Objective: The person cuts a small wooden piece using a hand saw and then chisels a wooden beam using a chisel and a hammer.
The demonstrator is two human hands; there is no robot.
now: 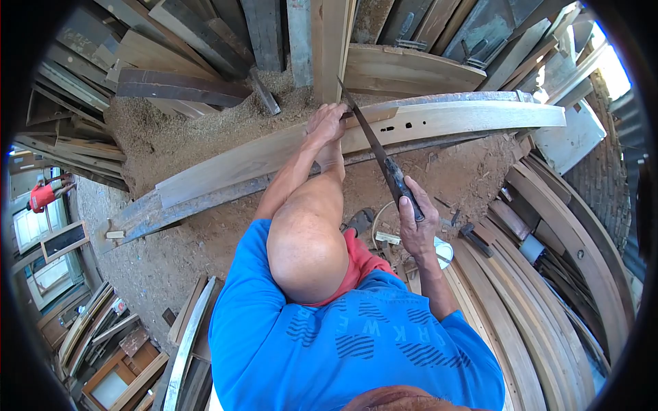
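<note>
My right hand (418, 218) is wrapped around the dark handle of a handsaw (375, 145). Its long blade slants up and left across a long pale wooden plank (473, 118), with the tip near the foot of an upright board (332, 48). Several small dark slots mark the plank to the right of the blade. My left hand (326, 123) is closed at the plank's upper edge, just left of the blade; its fingertips are partly hidden. Below that hand, my bent leg (308, 240) reaches toward the plank, with the foot against it.
A weathered grey beam (147, 218) lies under the plank. Sawdust (154, 140) covers the ground behind. Curved timbers (528, 301), a hammer (476, 240) and a white container (443, 252) are at my right. Boards lean at the back. A person in red (42, 196) is far left.
</note>
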